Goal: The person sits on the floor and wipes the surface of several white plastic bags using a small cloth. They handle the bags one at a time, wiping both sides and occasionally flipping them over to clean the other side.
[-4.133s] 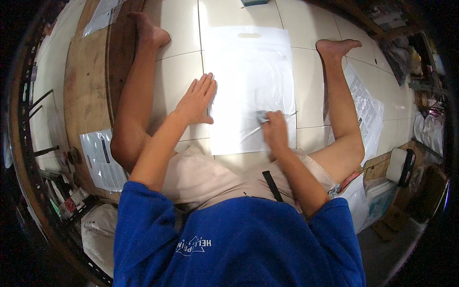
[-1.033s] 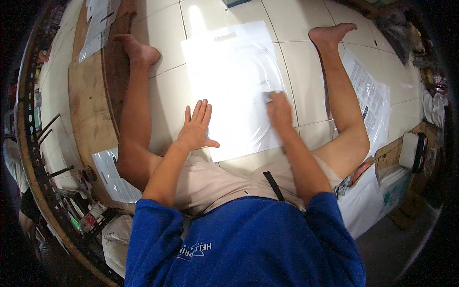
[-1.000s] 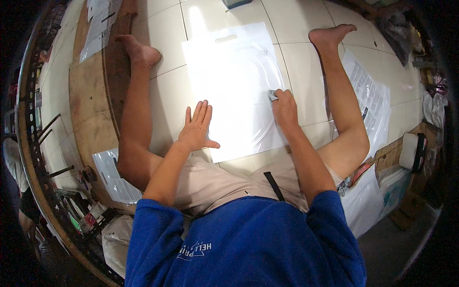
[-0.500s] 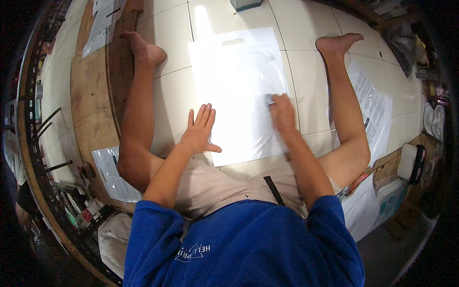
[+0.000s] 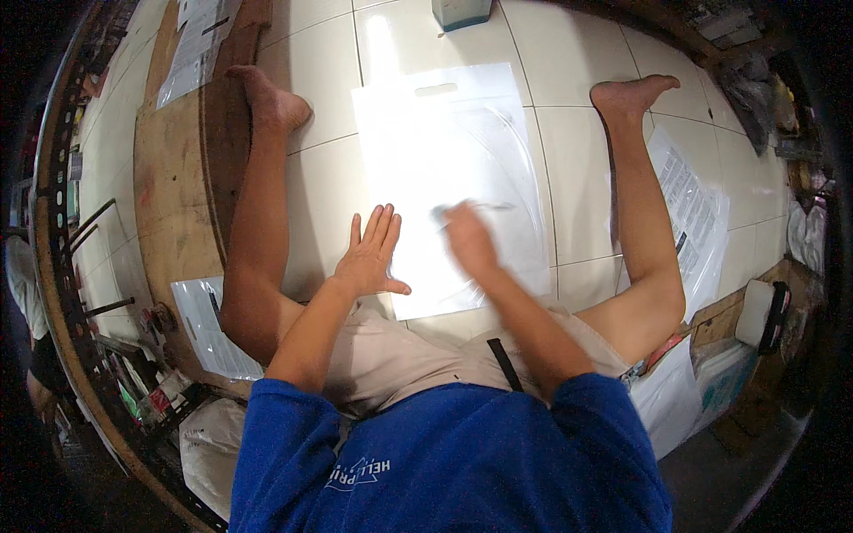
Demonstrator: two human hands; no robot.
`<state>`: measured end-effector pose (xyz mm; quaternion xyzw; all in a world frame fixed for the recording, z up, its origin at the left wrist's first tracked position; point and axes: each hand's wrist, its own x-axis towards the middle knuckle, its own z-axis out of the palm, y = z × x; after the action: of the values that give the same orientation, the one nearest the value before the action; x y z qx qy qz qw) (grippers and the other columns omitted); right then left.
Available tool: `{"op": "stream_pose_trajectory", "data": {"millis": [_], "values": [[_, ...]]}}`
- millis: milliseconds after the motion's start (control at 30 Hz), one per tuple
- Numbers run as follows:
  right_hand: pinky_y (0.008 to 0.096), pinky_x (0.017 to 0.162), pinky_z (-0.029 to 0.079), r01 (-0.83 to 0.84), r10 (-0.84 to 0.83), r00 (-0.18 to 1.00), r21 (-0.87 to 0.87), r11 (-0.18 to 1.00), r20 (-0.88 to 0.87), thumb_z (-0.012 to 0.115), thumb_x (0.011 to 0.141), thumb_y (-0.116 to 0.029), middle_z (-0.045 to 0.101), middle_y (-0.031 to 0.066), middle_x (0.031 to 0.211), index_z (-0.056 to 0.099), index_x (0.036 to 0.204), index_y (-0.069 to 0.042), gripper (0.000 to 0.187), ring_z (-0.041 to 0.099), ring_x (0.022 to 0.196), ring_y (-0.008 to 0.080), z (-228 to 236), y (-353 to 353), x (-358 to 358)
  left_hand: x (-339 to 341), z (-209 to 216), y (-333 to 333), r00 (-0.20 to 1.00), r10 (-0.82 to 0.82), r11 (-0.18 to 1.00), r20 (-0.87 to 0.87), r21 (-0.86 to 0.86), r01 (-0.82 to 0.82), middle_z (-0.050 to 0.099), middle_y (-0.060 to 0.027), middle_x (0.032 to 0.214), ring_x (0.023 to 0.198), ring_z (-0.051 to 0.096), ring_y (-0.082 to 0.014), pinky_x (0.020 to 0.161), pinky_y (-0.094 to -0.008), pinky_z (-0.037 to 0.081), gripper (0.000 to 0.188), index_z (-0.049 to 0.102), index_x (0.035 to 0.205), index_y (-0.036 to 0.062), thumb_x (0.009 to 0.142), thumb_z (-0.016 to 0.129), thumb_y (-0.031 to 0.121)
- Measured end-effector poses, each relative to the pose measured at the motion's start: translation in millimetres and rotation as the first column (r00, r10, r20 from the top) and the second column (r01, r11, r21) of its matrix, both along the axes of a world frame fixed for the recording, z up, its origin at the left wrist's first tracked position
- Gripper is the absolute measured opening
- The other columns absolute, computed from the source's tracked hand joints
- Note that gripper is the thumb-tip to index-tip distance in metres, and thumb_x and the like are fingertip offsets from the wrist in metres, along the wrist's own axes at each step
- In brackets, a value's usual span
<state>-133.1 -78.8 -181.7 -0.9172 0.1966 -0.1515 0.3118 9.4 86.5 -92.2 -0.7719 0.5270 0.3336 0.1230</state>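
Observation:
A flat white plastic bag (image 5: 418,142) with a slot handle cut near its far edge lies on the floor between my legs. Its right side shows curved creases in a shiny, film-like surface. My left hand (image 5: 371,253) rests flat at the bag's left edge, fingers stretched out and thumb spread onto the white. Over the middle of the bag is my right hand (image 5: 469,238), smeared by motion. Its fingers are closed round a small grey-blue thing (image 5: 439,211), whose kind is too blurred to tell.
Pale tiles (image 5: 582,142) surround the bag. A wooden board (image 5: 173,178) lies left, with printed plastic sheets (image 5: 200,53) on it. More printed sheets (image 5: 689,209) lie beyond my right leg. A grey-green container (image 5: 462,12) stands at the far edge. A metal rack (image 5: 67,293) runs along the left.
My right hand has swept left and slightly nearer, from the bag's right side to its middle, with the grey-blue thing. My left hand stays in place on the bag's edge.

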Motion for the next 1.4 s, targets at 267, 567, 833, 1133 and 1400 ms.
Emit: {"op": "stream_pose_trajectory", "data": {"millis": [267, 567, 833, 1133, 1400], "values": [[0.0465, 0.073, 0.050, 0.260, -0.258, 0.964, 0.021, 0.965, -0.069, 0.054, 0.086, -0.006, 0.055, 0.0209, 0.090, 0.063, 0.096, -0.004, 0.014, 0.058, 0.084, 0.0370, 35, -84, 11, 0, -4, 2, 1.000, 0.002, 0.999, -0.023, -0.040, -0.003, 0.001, -0.0222, 0.160, 0.149, -0.005, -0.0338, 0.119, -0.0567, -0.001, 0.138, 0.003, 0.152, -0.0029, 0.061, 0.072, 0.074], [0.0433, 0.073, 0.051, -0.075, 0.077, 0.995, 0.049, 0.996, -0.060, 0.056, 0.084, -0.004, 0.053, 0.0162, 0.085, 0.063, 0.087, -0.003, 0.008, 0.059, 0.082, 0.0320, 37, 32, 30, 6, -8, 7, 1.000, 0.003, 0.998, -0.010, -0.063, -0.004, 0.001, -0.0223, 0.160, 0.149, -0.005, -0.0340, 0.118, -0.0569, -0.001, 0.137, 0.004, 0.152, -0.0035, 0.061, 0.072, 0.073], [0.0467, 0.080, 0.049, 0.193, -0.196, 0.957, -0.035, 0.981, -0.216, 0.053, 0.085, -0.004, 0.058, 0.0203, 0.093, 0.064, 0.099, -0.003, 0.018, 0.059, 0.089, 0.0369, 30, -108, 13, 0, -7, 6, 0.999, 0.005, 0.995, -0.044, -0.100, -0.009, 0.003, -0.0228, 0.160, 0.149, -0.003, -0.0345, 0.118, -0.0578, 0.001, 0.137, 0.006, 0.152, -0.0038, 0.059, 0.074, 0.071], [0.0465, 0.080, 0.048, 0.413, -0.307, 0.907, 0.458, 0.787, -0.289, 0.053, 0.089, -0.010, 0.058, 0.0192, 0.097, 0.065, 0.098, -0.004, 0.017, 0.059, 0.090, 0.0353, 34, -113, 47, 0, -5, 8, 0.999, 0.012, 0.979, -0.034, -0.205, -0.019, 0.011, -0.0278, 0.157, 0.147, 0.007, -0.0398, 0.116, -0.0605, 0.009, 0.138, 0.012, 0.149, -0.0084, 0.054, 0.078, 0.066], [0.0432, 0.080, 0.048, -0.007, 0.012, 0.999, 0.129, 0.992, -0.034, 0.061, 0.079, 0.001, 0.057, 0.0177, 0.094, 0.062, 0.103, 0.000, 0.024, 0.059, 0.091, 0.0370, 79, -144, -17, 3, 19, 7, 0.970, -0.179, 0.983, 0.166, -0.001, 0.182, 0.011, -0.0186, 0.160, 0.149, 0.008, -0.0305, 0.119, -0.0553, 0.010, 0.132, 0.016, 0.151, -0.0006, 0.056, 0.079, 0.067]]}}
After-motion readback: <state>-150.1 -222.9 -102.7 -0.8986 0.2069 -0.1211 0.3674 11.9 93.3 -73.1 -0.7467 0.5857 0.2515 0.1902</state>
